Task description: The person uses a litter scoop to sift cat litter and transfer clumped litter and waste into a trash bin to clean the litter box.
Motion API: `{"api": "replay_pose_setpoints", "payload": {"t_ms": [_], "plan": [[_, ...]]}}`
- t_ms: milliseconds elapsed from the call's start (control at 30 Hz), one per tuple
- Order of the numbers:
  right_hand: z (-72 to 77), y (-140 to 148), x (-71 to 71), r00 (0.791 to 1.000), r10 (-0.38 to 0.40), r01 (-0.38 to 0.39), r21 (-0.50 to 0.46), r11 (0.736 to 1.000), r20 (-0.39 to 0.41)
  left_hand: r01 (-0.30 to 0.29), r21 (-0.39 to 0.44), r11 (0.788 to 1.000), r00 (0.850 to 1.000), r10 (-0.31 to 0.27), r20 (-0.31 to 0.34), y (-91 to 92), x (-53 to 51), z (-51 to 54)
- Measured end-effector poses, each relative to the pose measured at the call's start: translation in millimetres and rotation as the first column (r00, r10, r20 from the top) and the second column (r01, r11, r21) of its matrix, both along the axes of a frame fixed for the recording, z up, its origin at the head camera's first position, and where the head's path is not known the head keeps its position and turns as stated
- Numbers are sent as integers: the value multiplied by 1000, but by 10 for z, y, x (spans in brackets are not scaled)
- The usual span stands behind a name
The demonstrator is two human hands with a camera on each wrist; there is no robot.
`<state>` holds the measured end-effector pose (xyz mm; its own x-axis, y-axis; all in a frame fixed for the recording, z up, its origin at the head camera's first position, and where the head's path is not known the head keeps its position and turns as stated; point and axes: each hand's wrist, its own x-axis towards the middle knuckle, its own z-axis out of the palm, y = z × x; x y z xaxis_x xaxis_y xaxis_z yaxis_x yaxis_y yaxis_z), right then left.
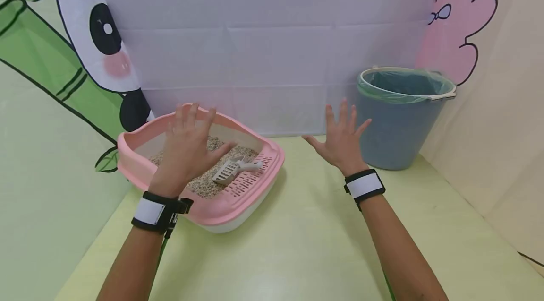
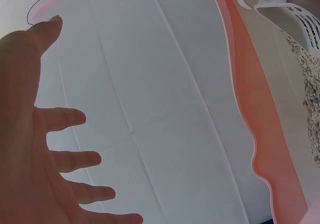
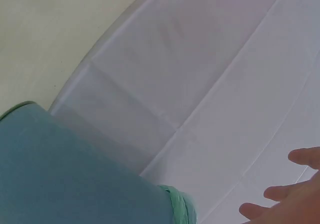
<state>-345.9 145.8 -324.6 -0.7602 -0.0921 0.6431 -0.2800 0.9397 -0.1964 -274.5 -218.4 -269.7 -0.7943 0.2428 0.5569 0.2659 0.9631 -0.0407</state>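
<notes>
In the head view my left hand (image 1: 187, 150) is held up with spread fingers over the pink litter box (image 1: 278, 154), holding nothing. Inside the box, a slotted scoop (image 1: 229, 170) lies on grainy litter (image 1: 206, 186), its handle over the perforated pink ledge. My right hand (image 1: 343, 146), fingers also spread and empty, is raised just left of the blue bin (image 1: 393, 131). The left wrist view shows my left hand (image 2: 30, 144) with straight fingers, and the scoop (image 2: 295, 21) at the top right. Only part of my right hand (image 3: 295, 199) appears in the right wrist view.
A green liner (image 1: 369, 92) is folded over the bin's rim, with a pale handle along it. Behind the pale green table (image 1: 297, 253) hangs a cloth (image 1: 276, 50) with cartoon figures. A plain wall (image 1: 501, 116) stands on the right.
</notes>
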Motion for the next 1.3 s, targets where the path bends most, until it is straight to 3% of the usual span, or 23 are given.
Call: {"api": "replay_pose_setpoints", "payload": {"t_ms": [200, 333, 400, 567, 700, 867, 1033, 1167, 1300], "plan": [[223, 320, -116, 998, -36, 36, 9, 999, 45, 94, -32, 995, 995, -95, -27, -170, 231, -130], [405, 680, -174, 990, -82, 83, 3, 997, 118, 158, -39, 987, 987, -156, 34, -339, 316, -250], [474, 874, -185, 983, -113, 114, -5, 993, 147, 158, -29, 987, 985, -156, 80, -437, 344, -322], [572, 1327, -175, 972, -188, 198, -58, 979, 142, 93, -12, 996, 980, -89, 178, -689, 425, -568], [595, 1625, -179, 969, -213, 227, -111, 968, 125, 72, 0, 997, 981, -71, 182, -893, 494, -783], [545, 1874, -226, 978, -171, 196, -255, 947, 118, 84, 29, 996, 989, -87, 117, -1106, 509, -1054], [440, 1959, -314, 981, -106, 160, -361, 919, 165, 199, 109, 974, 975, -208, 73, -1236, 514, -1290], [390, 1993, -332, 983, -89, 150, -423, 894, 160, 276, 138, 951, 959, -282, 29, -1255, 466, -1376], [390, 2065, -341, 991, -109, 134, -435, 891, 82, 292, 143, 946, 956, -295, -1, -1202, 351, -1389]]}}
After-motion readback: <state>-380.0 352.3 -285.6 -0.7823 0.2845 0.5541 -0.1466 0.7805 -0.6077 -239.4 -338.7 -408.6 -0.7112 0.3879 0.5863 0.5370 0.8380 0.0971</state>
